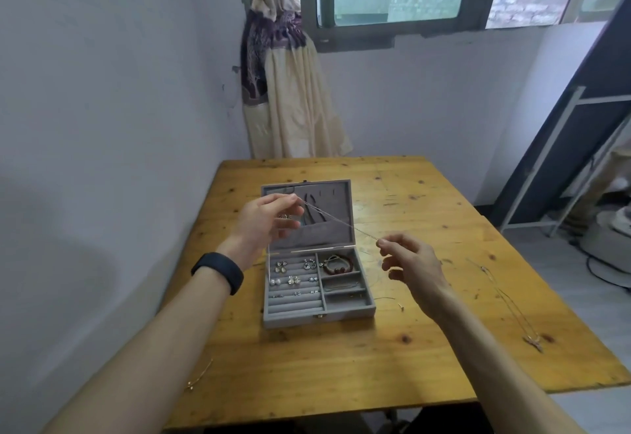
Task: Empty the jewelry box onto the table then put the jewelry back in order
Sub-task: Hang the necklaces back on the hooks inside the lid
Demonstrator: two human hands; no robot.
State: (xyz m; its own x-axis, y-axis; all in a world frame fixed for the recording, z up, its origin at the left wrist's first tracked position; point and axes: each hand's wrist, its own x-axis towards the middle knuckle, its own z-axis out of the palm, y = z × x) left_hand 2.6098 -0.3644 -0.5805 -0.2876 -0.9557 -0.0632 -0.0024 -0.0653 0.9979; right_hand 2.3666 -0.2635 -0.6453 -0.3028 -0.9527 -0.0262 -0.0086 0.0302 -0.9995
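Near the left edge of the table (341, 365) lay a loose gold chain (199, 374), not yet returned. The left hand (269, 218), with a black wristband (218, 273) on its wrist, was raised above the jewelry box (317, 319) and pinched one end of a thin silver necklace (338, 220) between thumb and fingertips.

The box stood open at mid-table with its lid (334, 201) tilted back. Earrings (290, 280) sat in the padded rows on the box's left side, and a red bracelet (338, 264) lay in the upper right compartment. The lower rows and the nearest right compartment appeared vacant.

The necklace ran taut in front of the lid, down and to the right, to the right hand (409, 262). That hand gripped the other end with thumb and forefinger, its remaining fingers loosely curled.

Procedure, as judged from this layout:
1. Keep both pinches firm and the chain in light tension, so that it cannot loop or knot.
2. Carry it to its place as one straight length; whether that is the lid or a right-hand compartment cannot be told.
3. Lower one end first, then feed the rest down gradually.
4. Keep it apart from the bracelet to prevent tangling.

Further right, well apart from the box, a pendant necklace (533, 340) lay stretched on the table, awaiting the same handling.
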